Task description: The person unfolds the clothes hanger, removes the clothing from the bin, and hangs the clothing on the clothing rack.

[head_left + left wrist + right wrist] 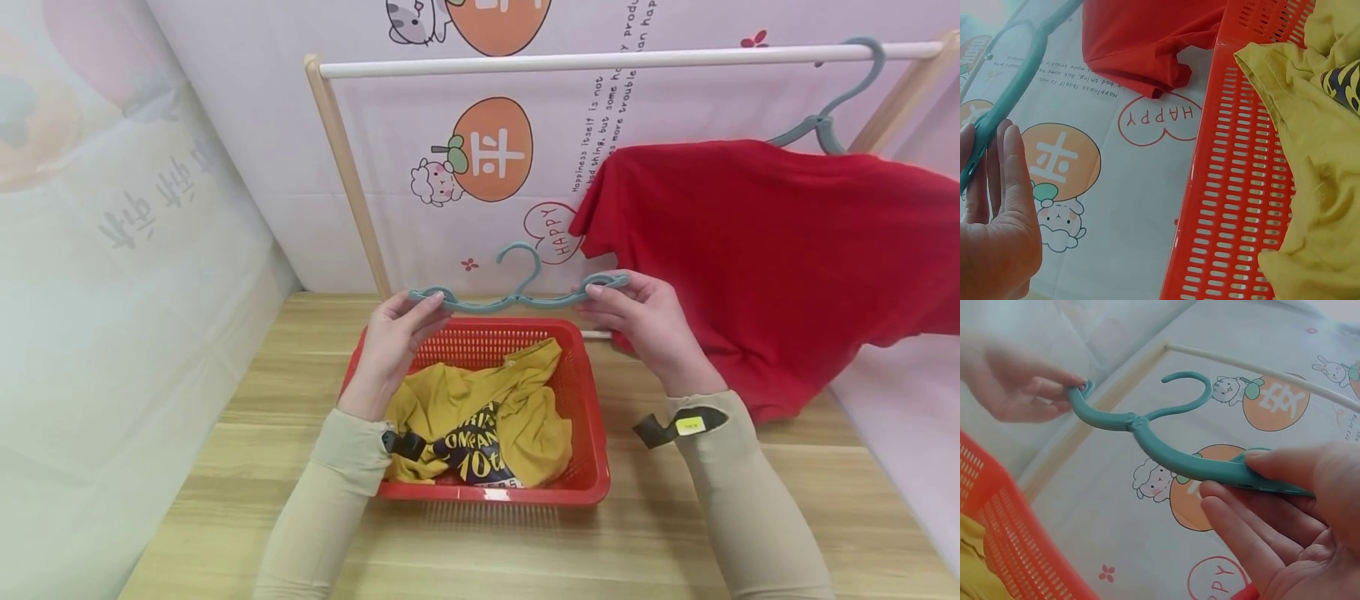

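Note:
A teal clothes hanger point(480, 307) is held level above the far rim of the red basket, its hook pointing up. My left hand point(393, 342) pinches its left end between thumb and fingers. At the other end, my right hand point(645, 321) grips the hanger with the thumb on top, which the right wrist view shows closely along the hanger arm point(1179, 459). Below, a crumpled yellow shirt point(532, 425) with dark printed lettering lies in the red basket point(592, 417). Neither hand touches the shirt.
Behind stands a clothes rack with a white rail point(555, 62) and wooden posts point(348, 175). A red T-shirt point(772, 258) hangs from it at the right on another teal hanger point(873, 71). The basket rests on a wooden table point(247, 450); a printed cloth covers the wall.

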`<action>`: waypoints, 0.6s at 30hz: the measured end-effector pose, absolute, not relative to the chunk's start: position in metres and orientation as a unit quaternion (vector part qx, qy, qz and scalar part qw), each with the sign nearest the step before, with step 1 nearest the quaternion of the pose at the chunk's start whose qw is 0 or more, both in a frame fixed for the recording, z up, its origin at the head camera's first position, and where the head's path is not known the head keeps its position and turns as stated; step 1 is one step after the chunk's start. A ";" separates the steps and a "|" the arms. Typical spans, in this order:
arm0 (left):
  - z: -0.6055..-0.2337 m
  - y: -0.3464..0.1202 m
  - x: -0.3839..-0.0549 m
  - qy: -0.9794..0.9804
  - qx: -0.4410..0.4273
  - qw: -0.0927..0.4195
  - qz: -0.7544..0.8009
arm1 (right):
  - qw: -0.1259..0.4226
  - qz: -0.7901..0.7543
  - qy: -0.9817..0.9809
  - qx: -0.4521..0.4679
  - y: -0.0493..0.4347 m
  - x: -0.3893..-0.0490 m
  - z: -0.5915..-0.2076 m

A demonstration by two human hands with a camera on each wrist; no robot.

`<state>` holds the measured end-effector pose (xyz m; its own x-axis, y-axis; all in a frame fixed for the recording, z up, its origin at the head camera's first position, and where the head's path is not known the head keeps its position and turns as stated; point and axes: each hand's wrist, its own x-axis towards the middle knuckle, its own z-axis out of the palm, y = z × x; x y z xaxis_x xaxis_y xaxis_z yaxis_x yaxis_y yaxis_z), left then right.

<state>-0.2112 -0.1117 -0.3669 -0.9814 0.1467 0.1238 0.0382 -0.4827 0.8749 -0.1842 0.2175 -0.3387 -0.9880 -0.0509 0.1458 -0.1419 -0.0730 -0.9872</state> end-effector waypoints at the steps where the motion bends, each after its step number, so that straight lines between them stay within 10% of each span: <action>1: -0.367 -0.111 -0.211 0.506 0.091 0.034 0.857 | 0.032 0.739 -0.669 0.068 0.217 -0.185 -0.339; 18: -0.366 -0.103 -0.206 0.481 0.095 0.059 0.869 | 0.001 0.856 -0.514 0.062 0.210 -0.185 -0.340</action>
<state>-0.2062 -0.1032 -0.3662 -0.9749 0.1946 0.1078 -0.0119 -0.5295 0.8482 -0.1854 0.2096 -0.3400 -0.9922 -0.0617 0.1081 -0.0664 -0.4723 -0.8789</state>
